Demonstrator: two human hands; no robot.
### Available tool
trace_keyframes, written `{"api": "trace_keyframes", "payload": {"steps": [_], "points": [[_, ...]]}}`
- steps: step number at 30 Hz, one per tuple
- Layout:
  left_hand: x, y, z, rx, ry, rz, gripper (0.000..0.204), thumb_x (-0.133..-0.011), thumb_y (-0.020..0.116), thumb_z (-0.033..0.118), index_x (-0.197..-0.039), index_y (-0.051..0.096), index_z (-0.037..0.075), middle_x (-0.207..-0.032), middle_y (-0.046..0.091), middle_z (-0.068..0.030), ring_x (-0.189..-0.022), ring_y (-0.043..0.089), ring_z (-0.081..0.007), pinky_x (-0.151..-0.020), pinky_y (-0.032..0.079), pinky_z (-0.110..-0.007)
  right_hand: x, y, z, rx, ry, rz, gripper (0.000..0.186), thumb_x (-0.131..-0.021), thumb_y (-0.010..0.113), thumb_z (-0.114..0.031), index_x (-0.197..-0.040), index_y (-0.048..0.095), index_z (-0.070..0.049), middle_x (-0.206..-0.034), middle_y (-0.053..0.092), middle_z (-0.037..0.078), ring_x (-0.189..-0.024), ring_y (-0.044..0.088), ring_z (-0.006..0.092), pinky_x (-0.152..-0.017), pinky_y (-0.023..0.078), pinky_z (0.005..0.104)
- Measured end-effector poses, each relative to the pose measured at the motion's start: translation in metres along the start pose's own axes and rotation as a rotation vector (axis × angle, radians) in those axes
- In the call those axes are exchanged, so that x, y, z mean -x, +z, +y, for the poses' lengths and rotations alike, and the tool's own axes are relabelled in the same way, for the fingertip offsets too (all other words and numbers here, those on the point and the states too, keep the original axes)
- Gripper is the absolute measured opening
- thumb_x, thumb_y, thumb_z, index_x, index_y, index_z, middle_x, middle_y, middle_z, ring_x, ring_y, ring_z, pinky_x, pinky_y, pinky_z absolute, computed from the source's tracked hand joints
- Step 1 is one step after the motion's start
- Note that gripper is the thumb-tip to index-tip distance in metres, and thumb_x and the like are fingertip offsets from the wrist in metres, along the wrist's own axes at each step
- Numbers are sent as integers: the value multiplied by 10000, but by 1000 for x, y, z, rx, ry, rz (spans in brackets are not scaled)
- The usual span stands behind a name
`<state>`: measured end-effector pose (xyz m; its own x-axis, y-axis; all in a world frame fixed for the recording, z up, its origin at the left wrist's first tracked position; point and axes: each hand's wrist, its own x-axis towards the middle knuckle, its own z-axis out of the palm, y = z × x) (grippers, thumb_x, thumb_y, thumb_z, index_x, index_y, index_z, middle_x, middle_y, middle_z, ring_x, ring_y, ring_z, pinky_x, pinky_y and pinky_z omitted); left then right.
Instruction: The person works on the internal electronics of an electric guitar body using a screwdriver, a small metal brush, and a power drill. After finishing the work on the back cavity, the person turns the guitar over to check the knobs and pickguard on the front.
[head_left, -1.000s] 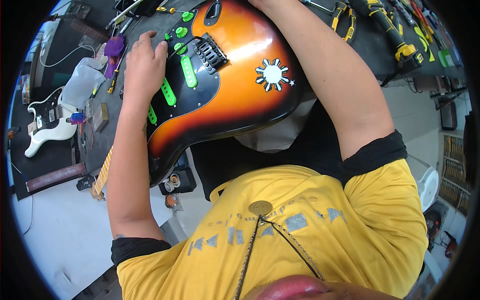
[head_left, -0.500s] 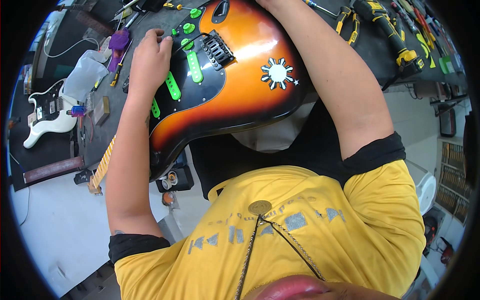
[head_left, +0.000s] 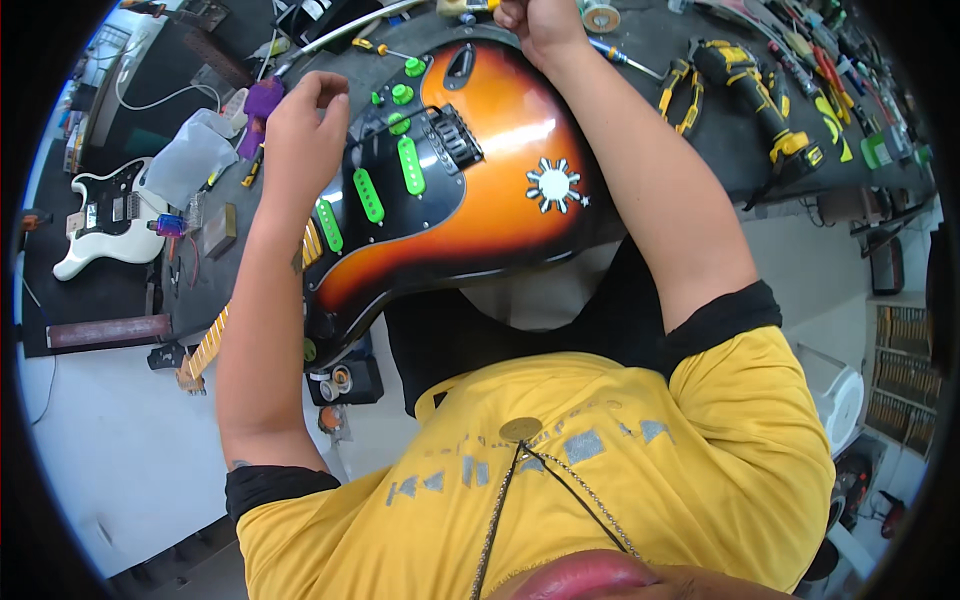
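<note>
A sunburst electric guitar lies face up in front of me, with a black pickguard, green knobs, green pickup covers and a white sun decal. My left hand is over its left side, near the dark tremolo arm running from the bridge. The fingers there are loosely bent, thumb apart, and nothing shows in them. Past the guitar's far edge, my right hand has its fingers curled in at the picture's top. Whatever they may hold is hidden. My left forearm covers part of the neck.
A white guitar body rests on the bench at the left, by a clear plastic bag. A yellow-black cordless drill, pliers and a screwdriver lie right of the guitar. A solder spool stands beyond my right hand.
The view has shifted, so the guitar sits lower and its far edge shows. My right hand's curled fingers have come into view. My left hand is slightly farther left of the knobs.
</note>
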<state>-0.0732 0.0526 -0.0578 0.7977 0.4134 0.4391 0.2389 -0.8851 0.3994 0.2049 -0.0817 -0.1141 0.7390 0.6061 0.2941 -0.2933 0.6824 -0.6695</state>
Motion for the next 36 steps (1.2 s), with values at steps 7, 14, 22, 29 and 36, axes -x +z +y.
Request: {"api": "trace_keyframes", "payload": {"steps": [7,14,22,29,36], "points": [[35,-68,22,-47,-90,-194,209,-983,613,54,-1181,638,-8,-1029,722,-96,-963,686,-162,-906,529,-300,-1,-2,4,-14,68,97,425,-1052,593,-442,-753,561,-142,-583,485,-20,-444,431,125,-449,368,292],[178,-108,-15,131,-352,283,276,-996,580,63,-1257,625,-14,-1274,644,-113,-1165,615,-204,-1015,479,-351,3,16,-23,64,-81,83,403,-1062,576,-435,-847,580,-95,-637,462,-3,-546,406,129,-542,383,311],[325,-51,-52,-19,-518,544,371,-955,571,10,-1324,536,3,-1380,509,-136,-1202,532,-252,-1019,431,-359,-40,19,-153,167,-327,203,406,-1039,592,-490,-929,637,-101,-680,564,19,-539,546,172,-497,475,347],[401,48,-19,212,-598,160,466,-856,634,23,-1306,511,14,-1306,495,-200,-1176,525,-353,-1025,431,-428,19,-70,-260,662,-526,542,202,-965,623,-256,-969,673,-61,-766,705,63,-590,680,177,-519,528,277],[382,85,-19,92,-487,-22,449,-713,564,-21,-1160,573,18,-1221,509,-238,-1186,482,-463,-1032,400,-534,40,-154,-268,1226,-74,633,329,-937,586,-235,-1092,655,47,-855,714,138,-683,728,221,-517,524,272]]}}
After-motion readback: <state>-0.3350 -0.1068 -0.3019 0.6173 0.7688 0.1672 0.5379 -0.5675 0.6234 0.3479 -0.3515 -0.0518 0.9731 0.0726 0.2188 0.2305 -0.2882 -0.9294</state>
